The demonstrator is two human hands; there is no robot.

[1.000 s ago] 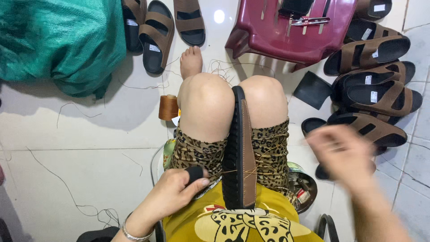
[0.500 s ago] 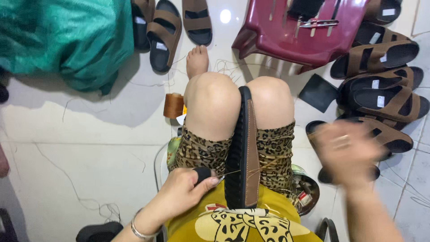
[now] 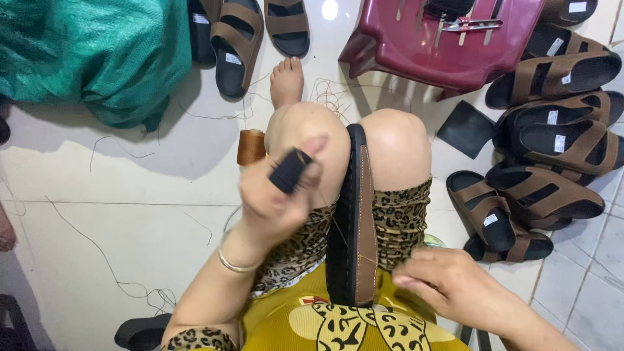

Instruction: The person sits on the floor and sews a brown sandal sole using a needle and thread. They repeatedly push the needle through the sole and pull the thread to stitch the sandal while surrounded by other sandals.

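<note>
Between knees, sandal — left hand gripping black tool; right hand loosely curled, empty.

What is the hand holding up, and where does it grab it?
The left hand pinches a small black tool by its lower end, between thumb and fingers.

A single head-worn camera looks steeply down from above the seated person's lap, close to both hands. It faces forward over the knees to the tiled floor, taking in the sandals and maroon stool beyond.
</note>
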